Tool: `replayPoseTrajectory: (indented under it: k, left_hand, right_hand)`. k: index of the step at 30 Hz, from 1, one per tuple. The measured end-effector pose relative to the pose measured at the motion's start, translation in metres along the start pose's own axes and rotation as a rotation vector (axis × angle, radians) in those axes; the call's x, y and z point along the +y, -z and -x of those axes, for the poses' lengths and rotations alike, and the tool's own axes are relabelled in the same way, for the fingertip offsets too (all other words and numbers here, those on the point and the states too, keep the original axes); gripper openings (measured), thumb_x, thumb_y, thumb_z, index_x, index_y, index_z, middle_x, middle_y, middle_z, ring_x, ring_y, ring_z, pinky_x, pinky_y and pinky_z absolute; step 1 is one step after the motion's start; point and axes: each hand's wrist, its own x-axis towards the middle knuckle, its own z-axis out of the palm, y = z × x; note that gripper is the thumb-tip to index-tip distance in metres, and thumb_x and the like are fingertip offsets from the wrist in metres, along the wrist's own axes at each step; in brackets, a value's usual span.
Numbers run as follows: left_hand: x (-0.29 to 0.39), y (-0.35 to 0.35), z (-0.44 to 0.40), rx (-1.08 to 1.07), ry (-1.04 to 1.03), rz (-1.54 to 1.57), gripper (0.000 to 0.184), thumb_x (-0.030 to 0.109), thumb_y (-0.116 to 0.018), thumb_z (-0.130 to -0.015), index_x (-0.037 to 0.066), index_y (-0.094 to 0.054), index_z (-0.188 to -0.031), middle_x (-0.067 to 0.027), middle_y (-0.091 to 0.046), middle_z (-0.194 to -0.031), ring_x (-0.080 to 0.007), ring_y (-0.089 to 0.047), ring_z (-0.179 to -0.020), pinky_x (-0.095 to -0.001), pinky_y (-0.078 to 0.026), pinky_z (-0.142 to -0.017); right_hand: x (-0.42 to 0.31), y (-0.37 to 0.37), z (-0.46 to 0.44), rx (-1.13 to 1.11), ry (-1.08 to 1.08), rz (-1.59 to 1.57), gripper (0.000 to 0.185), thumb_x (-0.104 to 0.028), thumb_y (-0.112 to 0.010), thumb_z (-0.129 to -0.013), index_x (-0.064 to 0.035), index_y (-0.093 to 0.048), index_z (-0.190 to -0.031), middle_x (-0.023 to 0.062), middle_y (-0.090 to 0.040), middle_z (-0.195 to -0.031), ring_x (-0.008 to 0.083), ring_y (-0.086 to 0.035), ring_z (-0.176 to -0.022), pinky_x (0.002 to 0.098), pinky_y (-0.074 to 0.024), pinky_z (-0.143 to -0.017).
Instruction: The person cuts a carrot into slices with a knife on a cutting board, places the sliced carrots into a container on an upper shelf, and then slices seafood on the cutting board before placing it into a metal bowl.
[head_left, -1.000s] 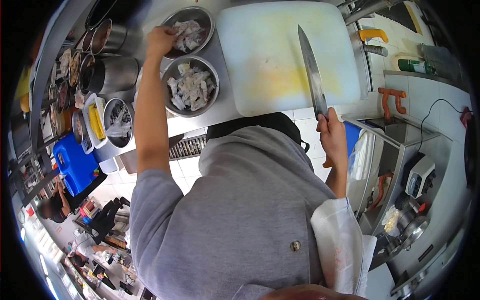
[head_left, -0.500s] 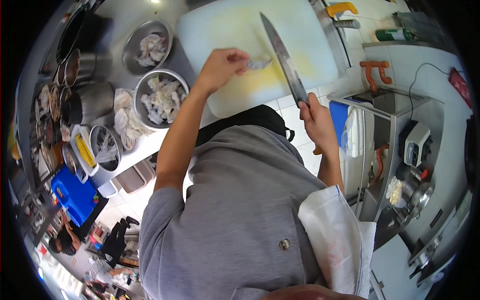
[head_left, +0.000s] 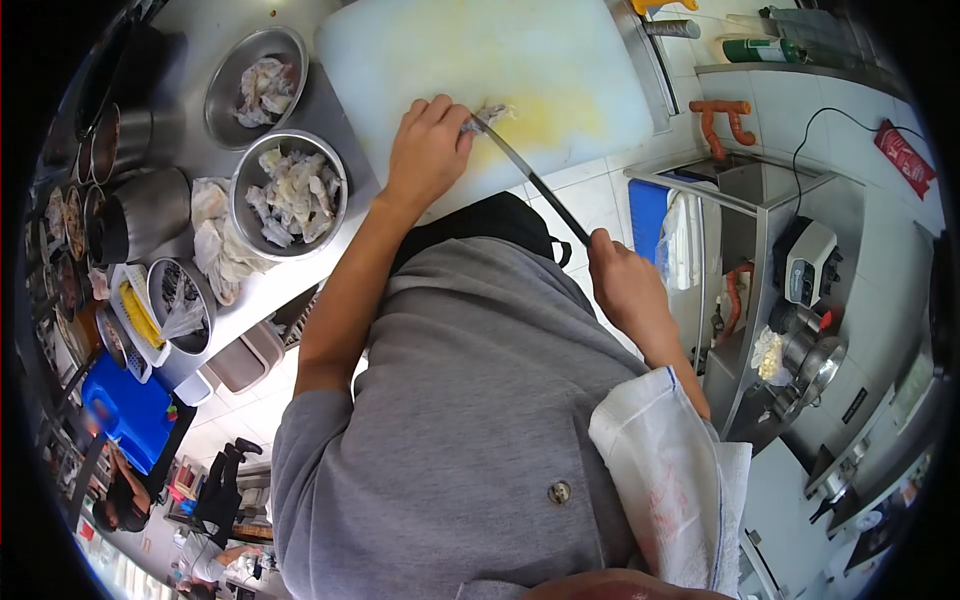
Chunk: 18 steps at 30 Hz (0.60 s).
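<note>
My right hand [head_left: 628, 280] is closed round the handle of a long kitchen knife [head_left: 512, 157]. Its blade slants up and left over the near edge of the white cutting board [head_left: 560, 50], its tip at a small, pale grey raw piece [head_left: 492, 117]. My left hand [head_left: 430, 145] has its fingers bent together at the left end of that piece, pinching it against the board; the fingertips are partly hidden. Left of the board, one steel bowl [head_left: 337, 220] holds a heap of similar pale raw pieces, and another steel bowl [head_left: 215, 100] holds a few more.
A crumpled white cloth or bag [head_left: 215, 235] lies beside the bowls. Steel pots [head_left: 150, 208] and a container with something yellow [head_left: 138, 315] stand farther left. A blue bin [head_left: 130, 400] is at lower left, near other people. At right are a metal rack [head_left: 740, 195] and a scale [head_left: 808, 265].
The knife has swung from pointing up over the board down to the piece. My left hand has brought the piece onto the board. The camera view has shifted slightly.
</note>
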Motion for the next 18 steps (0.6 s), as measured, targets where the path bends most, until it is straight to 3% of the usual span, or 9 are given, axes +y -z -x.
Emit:
replayPoseTrajectory:
  k: [10, 13, 15, 18]
  left_hand:
    - [-0.001, -0.007, 0.001, 0.065, -0.020, -0.039, 0.014, 0.008, -0.067, -0.072, 0.004, -0.064, -0.085, -0.0097, -0.059, -0.089, -0.0310, -0.056, -0.084, -0.0414, -0.047, -0.079]
    - [-0.003, -0.007, 0.000, 0.060, 0.011, -0.016, 0.014, 0.009, -0.068, -0.072, 0.004, -0.064, -0.085, -0.0094, -0.060, -0.089, -0.0308, -0.056, -0.084, -0.0419, -0.047, -0.079]
    - [-0.002, -0.006, 0.001, 0.061, 0.001, -0.030, 0.014, 0.010, -0.068, -0.072, 0.005, -0.064, -0.085, -0.0092, -0.060, -0.089, -0.0307, -0.057, -0.085, -0.0419, -0.047, -0.079]
    - [-0.008, -0.005, 0.005, 0.064, -0.026, -0.110, 0.017, 0.011, -0.068, -0.073, 0.006, -0.064, -0.088, -0.0097, -0.060, -0.090, -0.0308, -0.057, -0.085, -0.0421, -0.047, -0.080]
  right_hand:
    - [-0.008, 0.002, -0.006, -0.015, -0.047, 0.124, 0.010, -0.009, -0.048, -0.092, -0.0049, -0.044, -0.101, 0.0210, -0.062, -0.080, 0.0431, -0.065, -0.067, 0.0522, -0.0509, -0.057]
    - [-0.001, -0.031, -0.038, 0.072, 0.032, 0.101, 0.011, -0.008, -0.048, -0.092, -0.0051, -0.044, -0.101, 0.0210, -0.062, -0.078, 0.0427, -0.065, -0.067, 0.0520, -0.0508, -0.056]
    - [-0.001, -0.041, -0.060, 0.099, 0.051, -0.024, 0.008, -0.013, -0.046, -0.096, -0.0052, -0.043, -0.098, 0.0227, -0.064, -0.078, 0.0474, -0.062, -0.072, 0.0570, -0.0474, -0.062]
    - [0.003, -0.035, -0.056, 0.028, 0.026, -0.074, 0.009, -0.013, -0.047, -0.096, -0.0052, -0.042, -0.098, 0.0226, -0.064, -0.076, 0.0477, -0.062, -0.071, 0.0568, -0.0468, -0.061]
